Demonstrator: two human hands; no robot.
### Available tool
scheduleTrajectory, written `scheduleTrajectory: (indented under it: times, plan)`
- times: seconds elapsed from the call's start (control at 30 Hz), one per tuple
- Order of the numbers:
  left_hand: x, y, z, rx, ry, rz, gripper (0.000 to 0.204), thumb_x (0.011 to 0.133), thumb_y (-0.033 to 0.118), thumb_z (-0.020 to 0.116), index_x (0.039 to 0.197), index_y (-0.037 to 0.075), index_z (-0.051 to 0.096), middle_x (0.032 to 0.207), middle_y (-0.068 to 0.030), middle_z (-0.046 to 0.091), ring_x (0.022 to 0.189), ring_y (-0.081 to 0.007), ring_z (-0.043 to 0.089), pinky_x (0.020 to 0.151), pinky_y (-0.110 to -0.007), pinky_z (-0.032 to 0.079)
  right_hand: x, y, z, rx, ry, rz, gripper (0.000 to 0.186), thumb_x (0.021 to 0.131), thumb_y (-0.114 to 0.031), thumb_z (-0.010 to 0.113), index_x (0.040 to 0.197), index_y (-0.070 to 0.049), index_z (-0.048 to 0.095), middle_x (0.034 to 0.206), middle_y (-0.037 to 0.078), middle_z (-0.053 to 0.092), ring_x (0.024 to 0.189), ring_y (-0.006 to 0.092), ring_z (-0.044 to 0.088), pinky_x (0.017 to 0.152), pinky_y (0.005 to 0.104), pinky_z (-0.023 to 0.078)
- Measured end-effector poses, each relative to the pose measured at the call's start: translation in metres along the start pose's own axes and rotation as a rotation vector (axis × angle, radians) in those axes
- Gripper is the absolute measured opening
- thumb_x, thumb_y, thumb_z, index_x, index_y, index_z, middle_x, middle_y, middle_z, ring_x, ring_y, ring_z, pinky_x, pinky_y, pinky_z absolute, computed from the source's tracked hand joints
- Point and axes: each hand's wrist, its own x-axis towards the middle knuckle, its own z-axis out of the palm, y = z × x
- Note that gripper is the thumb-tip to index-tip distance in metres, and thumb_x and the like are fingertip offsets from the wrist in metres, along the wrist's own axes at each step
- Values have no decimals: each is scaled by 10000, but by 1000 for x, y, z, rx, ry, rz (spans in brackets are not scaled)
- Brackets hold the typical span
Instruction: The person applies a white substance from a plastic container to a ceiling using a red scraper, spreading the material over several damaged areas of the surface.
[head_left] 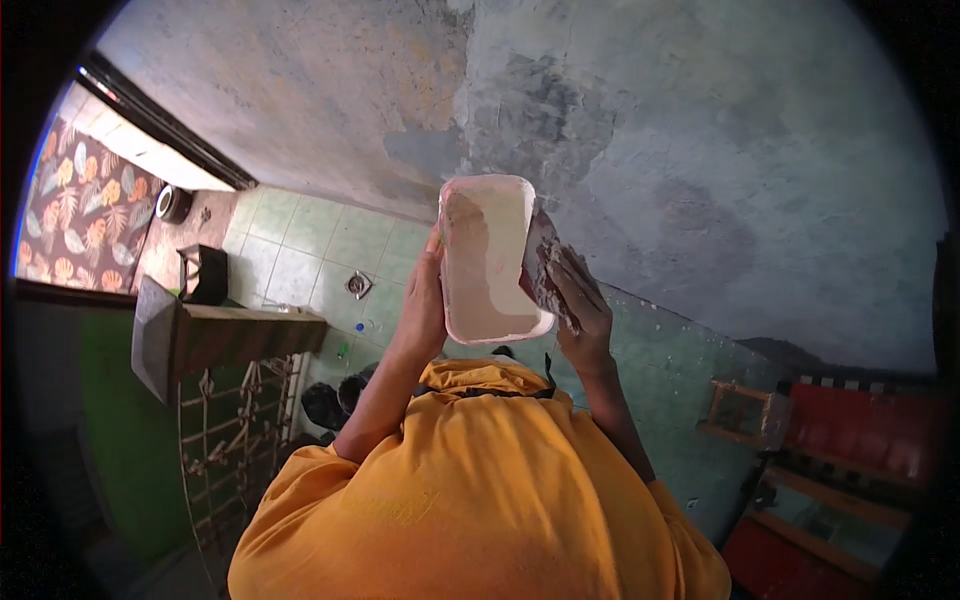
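Note:
My left hand (424, 305) grips the left side of a pale rectangular plastic container (480, 240), which holds smooth cream-grey paste or liquid. My right hand (585, 310), crusted with grey material on its fingers, holds a flat, smeared scraper (540, 260) against the container's right edge. The scraper's handle is hidden by the fingers. The container is in the middle of the view, above my orange shirt (480, 480).
A patchy plastered wall (660, 150) rises ahead. Green tiled floor (295, 220) runs below, with a drain (358, 284). A shelf ledge (245, 322) and rope-tied rack (240, 420) stand left; red wooden furniture (850, 430) is right. A doorway with patterned covering (85, 200) is far left.

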Motion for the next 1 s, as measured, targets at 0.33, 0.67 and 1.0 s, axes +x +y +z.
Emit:
scheduleTrajectory:
  times: [0.33, 0.67, 1.0]
  plan:
    - [-17, -8, 19, -132, 41, -116, 598, 1063, 358, 221, 1569, 40, 207, 1555, -136, 353, 1410, -245, 388, 1158, -365, 329, -18, 110, -9, 68, -16, 559, 305, 1008, -160, 544, 1255, 1, 623, 1163, 135, 670, 985, 150, 650, 837, 352, 567]
    - [-15, -7, -33, -166, 175, -91, 508, 1038, 419, 348, 1467, 156, 411, 1338, -42, 542, 1213, -194, 555, 988, -369, 493, 65, 167, 103, 1105, 479, 1192, 251, 976, -84, 570, 1220, -30, 549, 1132, 124, 634, 968, 242, 674, 863, 415, 611]
    - [0, 49, -120, -122, 199, -116, 533, 1042, 410, 328, 1493, 129, 371, 1384, -57, 518, 1245, -202, 531, 1026, -361, 458, 213, 207, 192, 1162, 871, 1149, 305, 934, 75, 533, 1229, 85, 456, 1078, 168, 570, 879, 277, 660, 801, 369, 663]
